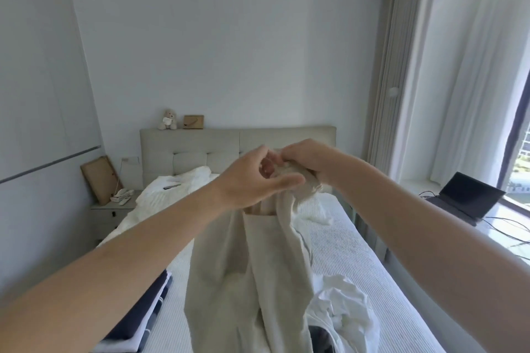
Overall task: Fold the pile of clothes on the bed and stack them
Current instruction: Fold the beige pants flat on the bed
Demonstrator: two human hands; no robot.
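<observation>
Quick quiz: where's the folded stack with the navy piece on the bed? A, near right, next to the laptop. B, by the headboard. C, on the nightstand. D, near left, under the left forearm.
D: the folded stack lies at the bed's near left edge, below the left forearm, while both hands hold up the beige garment, right hand in a grip on its top, left hand beside it.

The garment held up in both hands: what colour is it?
Plain cream-beige garment, no pattern, seen in the head view.
</observation>
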